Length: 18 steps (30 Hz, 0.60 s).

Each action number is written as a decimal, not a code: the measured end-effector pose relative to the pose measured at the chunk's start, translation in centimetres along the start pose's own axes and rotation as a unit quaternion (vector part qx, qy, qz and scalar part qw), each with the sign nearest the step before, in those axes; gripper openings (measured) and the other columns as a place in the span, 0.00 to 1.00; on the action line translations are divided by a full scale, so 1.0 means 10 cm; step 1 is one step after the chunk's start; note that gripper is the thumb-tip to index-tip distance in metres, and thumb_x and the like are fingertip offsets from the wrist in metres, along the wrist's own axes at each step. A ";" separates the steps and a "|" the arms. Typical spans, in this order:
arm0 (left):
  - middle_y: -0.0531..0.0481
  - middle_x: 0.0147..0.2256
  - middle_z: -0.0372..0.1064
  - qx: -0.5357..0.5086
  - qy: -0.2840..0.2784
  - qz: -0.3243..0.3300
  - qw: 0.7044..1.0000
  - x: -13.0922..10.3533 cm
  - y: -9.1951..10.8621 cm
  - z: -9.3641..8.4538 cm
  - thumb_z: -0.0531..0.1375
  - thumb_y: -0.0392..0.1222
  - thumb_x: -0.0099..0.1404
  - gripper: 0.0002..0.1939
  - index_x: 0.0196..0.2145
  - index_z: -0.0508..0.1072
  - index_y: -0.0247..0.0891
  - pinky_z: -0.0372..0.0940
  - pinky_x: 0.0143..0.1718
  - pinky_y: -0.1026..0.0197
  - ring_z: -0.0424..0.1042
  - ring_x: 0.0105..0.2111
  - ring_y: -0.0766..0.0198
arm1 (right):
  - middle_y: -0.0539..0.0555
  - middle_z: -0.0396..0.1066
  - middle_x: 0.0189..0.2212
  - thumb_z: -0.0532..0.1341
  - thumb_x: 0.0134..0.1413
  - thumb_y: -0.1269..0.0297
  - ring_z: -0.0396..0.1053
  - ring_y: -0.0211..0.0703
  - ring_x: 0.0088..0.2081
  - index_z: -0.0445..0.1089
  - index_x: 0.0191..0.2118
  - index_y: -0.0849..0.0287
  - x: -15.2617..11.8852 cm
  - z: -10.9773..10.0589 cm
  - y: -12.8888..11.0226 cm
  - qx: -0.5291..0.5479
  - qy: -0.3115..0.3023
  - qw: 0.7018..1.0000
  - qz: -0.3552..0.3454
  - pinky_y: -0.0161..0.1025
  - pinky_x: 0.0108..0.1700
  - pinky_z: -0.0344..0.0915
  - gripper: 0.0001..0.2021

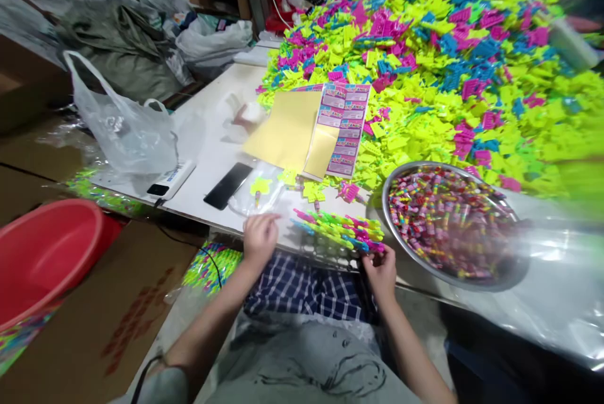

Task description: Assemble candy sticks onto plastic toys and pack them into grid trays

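Observation:
My right hand (pixel 382 270) has its thumb and fingers on the right end of a bundle of plastic toy pieces (pixel 342 231) in yellow-green, pink and blue, at the table's front edge. My left hand (pixel 260 239) is at the same edge, a little left of the bundle and apart from it. Its fingers are curled together, and whatever they may hold is hidden. Just beyond that hand, a yellow star-shaped piece (pixel 260 185) lies on a clear plastic bag (pixel 245 204). A pink piece (pixel 348 191) and a yellow piece (pixel 313 190) lie behind the bundle.
A metal bowl (pixel 394 228) of small wrapped candies stands right. Behind rises a large heap of coloured plastic pieces (pixel 425 95). Printed card sheets (pixel 342 130), a black phone (pixel 228 185), a white power bank (pixel 177 179) and a plastic bag (pixel 132 133) are on the table. A red tub (pixel 89 253) is left.

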<state>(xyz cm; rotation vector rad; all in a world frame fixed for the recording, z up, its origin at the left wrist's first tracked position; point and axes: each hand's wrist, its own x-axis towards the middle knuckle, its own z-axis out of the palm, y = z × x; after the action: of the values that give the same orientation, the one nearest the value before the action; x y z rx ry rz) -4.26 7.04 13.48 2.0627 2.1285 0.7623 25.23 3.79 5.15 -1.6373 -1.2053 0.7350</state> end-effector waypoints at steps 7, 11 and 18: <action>0.42 0.42 0.66 0.012 -0.058 0.030 0.998 1.00 0.11 0.41 0.56 0.36 0.52 0.15 0.40 0.71 0.40 0.52 0.45 0.52 0.59 0.46 0.50 | 0.57 0.68 0.34 0.59 0.45 0.60 0.69 0.44 0.34 0.56 0.43 0.58 0.03 -0.07 -0.07 0.041 0.015 0.999 -0.003 0.43 0.37 0.67 0.18; 0.40 0.34 0.67 -0.014 -0.074 0.005 0.997 1.06 0.16 0.59 0.55 0.36 0.54 0.07 0.30 0.72 0.38 0.51 0.44 0.50 0.59 0.44 0.49 | 0.59 0.69 0.38 0.57 0.49 0.60 0.69 0.48 0.39 0.57 0.45 0.57 -0.18 -0.29 -0.12 0.025 0.041 0.999 -0.006 0.46 0.41 0.66 0.17; 0.45 0.29 0.66 -0.165 -0.056 -0.091 0.980 0.76 -0.02 0.27 0.50 0.44 0.59 0.10 0.29 0.69 0.39 0.54 0.40 0.55 0.64 0.35 0.54 | 0.56 0.70 0.33 0.53 0.53 0.62 0.68 0.45 0.36 0.66 0.35 0.58 -0.11 -0.65 -0.89 -0.036 0.096 0.988 -0.118 0.42 0.40 0.64 0.08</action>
<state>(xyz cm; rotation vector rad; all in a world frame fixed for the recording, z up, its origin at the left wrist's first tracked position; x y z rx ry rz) -4.08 15.15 13.13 1.6781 1.9417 0.8811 27.14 1.20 15.78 -1.5510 -1.2694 0.3817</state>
